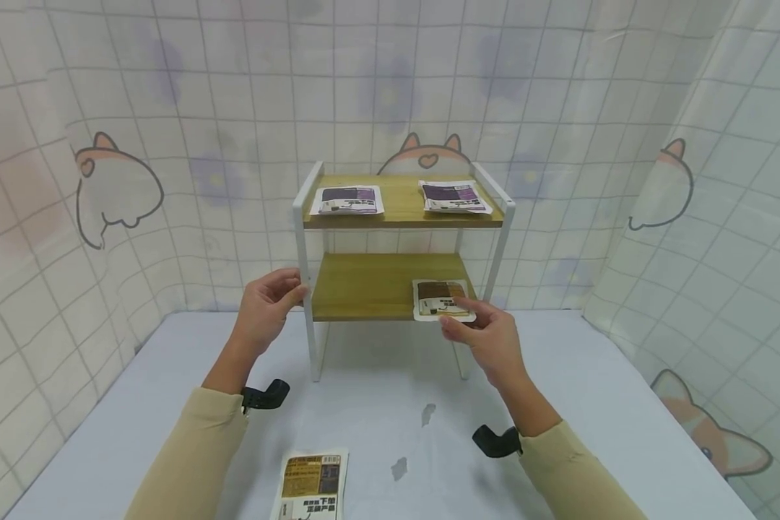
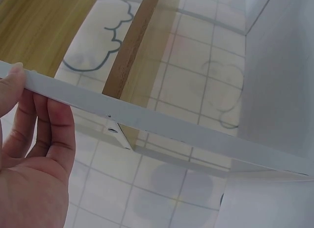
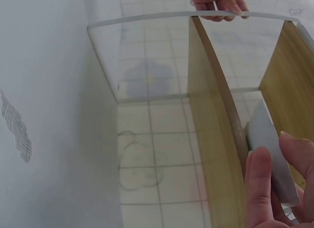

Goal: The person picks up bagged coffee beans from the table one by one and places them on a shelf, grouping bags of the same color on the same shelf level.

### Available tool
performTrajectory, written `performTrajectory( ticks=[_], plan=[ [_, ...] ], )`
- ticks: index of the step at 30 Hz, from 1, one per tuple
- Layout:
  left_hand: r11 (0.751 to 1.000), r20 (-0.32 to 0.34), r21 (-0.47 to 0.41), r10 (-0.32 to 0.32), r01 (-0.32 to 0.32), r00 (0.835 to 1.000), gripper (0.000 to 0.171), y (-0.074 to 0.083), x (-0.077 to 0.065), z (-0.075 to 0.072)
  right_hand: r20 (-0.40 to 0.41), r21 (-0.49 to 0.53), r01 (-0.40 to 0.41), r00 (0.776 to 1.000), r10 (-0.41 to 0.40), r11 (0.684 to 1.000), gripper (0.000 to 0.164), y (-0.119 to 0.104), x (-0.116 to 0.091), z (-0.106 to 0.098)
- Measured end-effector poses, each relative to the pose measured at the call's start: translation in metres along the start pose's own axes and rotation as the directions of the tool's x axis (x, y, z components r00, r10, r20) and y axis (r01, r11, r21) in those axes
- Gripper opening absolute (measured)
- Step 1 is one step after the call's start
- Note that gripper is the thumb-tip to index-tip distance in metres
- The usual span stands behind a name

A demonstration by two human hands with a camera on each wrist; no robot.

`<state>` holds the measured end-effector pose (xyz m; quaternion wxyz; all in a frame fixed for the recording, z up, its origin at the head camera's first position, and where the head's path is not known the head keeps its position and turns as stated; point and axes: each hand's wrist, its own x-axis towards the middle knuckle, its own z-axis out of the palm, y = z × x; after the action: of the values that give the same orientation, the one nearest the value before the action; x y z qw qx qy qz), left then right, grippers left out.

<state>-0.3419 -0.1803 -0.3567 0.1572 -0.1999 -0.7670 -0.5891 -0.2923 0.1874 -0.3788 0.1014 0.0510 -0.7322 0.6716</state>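
A two-tier rack with wooden shelves and white metal side frames stands on the table. My left hand (image 1: 264, 307) pinches the front left post (image 1: 302, 253) of the rack between thumb and fingers, beside the lower shelf (image 1: 364, 289). In the left wrist view the thumb lies on one side of the white bar and the fingers on the other. My right hand (image 1: 494, 343) holds a flat white packet (image 1: 429, 290) with a brown label at the front right of the lower shelf. Its front edge reaches past the shelf's edge, between thumb and fingers.
Purple-labelled packets lie on the upper shelf (image 1: 396, 189), at left (image 1: 349, 200) and right (image 1: 455, 196). Another packet (image 1: 310, 485), with a gold and white label, lies on the white table (image 1: 377, 412) near the front. A tile-patterned curtain (image 1: 247, 108) surrounds the table's back and sides.
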Motion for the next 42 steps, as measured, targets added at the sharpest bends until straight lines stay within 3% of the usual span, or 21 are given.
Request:
performTrajectory(
  ticks=[12,24,42],
  plan=[
    [1.0,0.003,-0.008,0.01,-0.01,1.0,0.034,0.0017,0.0003,0.0,0.002,-0.034,0.016,1.0,-0.016,0.999,0.054,-0.002,0.0039,0.0006],
    [1.0,0.006,-0.012,0.009,-0.009,1.0,0.035,0.0026,-0.0014,-0.0005,0.063,-0.06,-0.016,0.998,0.02,0.998,0.055,-0.0058,0.0068,-0.0013],
    [1.0,0.013,0.009,0.001,-0.001,1.0,0.034,0.0003,-0.0008,-0.0011,-0.023,-0.06,-0.045,0.999,0.044,0.997,0.046,-0.007,0.0102,0.003]
  ],
)
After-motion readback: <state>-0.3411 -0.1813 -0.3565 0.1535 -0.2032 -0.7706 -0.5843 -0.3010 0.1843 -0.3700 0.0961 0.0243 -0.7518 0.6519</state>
